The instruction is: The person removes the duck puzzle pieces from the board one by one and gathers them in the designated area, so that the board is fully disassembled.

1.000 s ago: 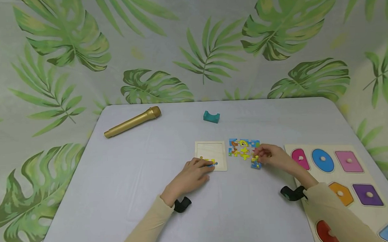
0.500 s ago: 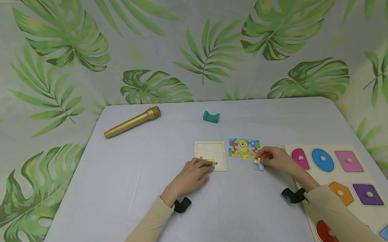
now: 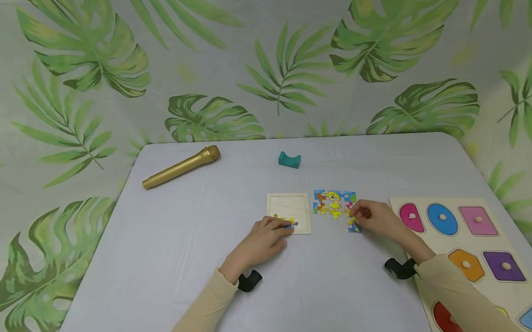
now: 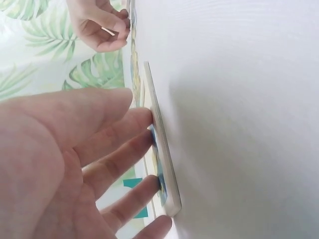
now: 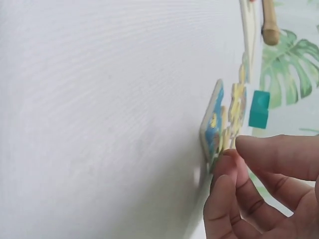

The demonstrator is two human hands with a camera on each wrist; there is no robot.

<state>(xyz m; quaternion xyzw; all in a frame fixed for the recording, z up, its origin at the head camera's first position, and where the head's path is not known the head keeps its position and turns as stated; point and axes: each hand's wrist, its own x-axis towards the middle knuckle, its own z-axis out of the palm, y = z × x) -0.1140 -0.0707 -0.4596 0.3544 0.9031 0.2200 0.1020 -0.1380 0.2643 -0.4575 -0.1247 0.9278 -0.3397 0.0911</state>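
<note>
My left hand [image 3: 265, 238] rests on the lower left of a square wooden puzzle tray [image 3: 305, 211], fingers extended over blue-and-yellow puzzle pieces [image 3: 296, 224] in its bottom row. In the left wrist view those fingertips touch the tray [image 4: 163, 149] and pieces. To the right, my right hand [image 3: 377, 220] has curled fingers and pinches the edge of a blue-and-yellow puzzle piece [image 3: 352, 228]; its fingers partly cover that piece. In the right wrist view the piece [image 5: 213, 122] lies at the fingertips. Several loose pieces [image 3: 334, 205] form a block between tray and right hand.
A teal notched block [image 3: 290, 160] stands behind the tray. At the back left lies a gold microphone [image 3: 181, 167]. A large shape-puzzle board [image 3: 473, 244] with knobbed pieces occupies the right side, partly under the right forearm. A leafy cloth [image 3: 285, 77] hangs behind the white table [image 3: 142, 268].
The puzzle piece at my right hand shifted slightly right and toward me, then a little back up-left, its position a bit turned. My left hand has stayed put on the tray.
</note>
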